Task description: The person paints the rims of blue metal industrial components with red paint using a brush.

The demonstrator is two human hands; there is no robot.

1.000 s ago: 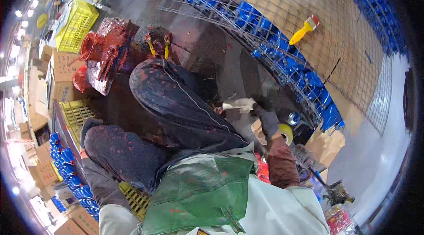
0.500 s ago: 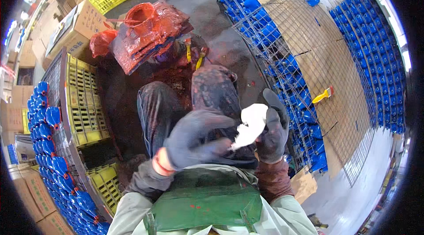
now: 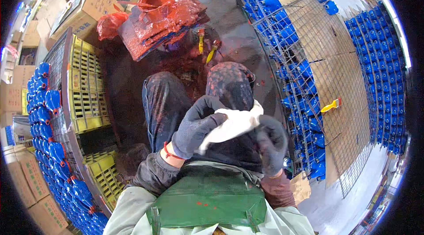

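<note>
Above my lap, a limp white cloth (image 3: 234, 125) stretches between my two dark-gloved hands. My left hand (image 3: 197, 125) pinches its left end between thumb and fingers. At the cloth's other end, my right hand (image 3: 271, 143) is curled and slightly blurred, its fingers closed on the edge. Beyond my knees, two yellow-handled paintbrushes (image 3: 201, 44) lean near a red-smeared pile of boards (image 3: 145, 36). On top of that pile sits a round container (image 3: 157, 0) coated in red paint.
On my right, wire mesh (image 3: 340, 71) over cardboard carries another yellow paintbrush (image 3: 331, 105), with rows of blue parts (image 3: 380, 71) beyond. To my left stand yellow crates (image 3: 88, 85) and more blue parts (image 3: 57, 151). A cardboard box (image 3: 90, 9) stands at the far left.
The cloth, bunched near my right hand before, is now drawn out between both hands. My left hand has risen and closed on it; my right hand has curled. The view has shifted slightly.
</note>
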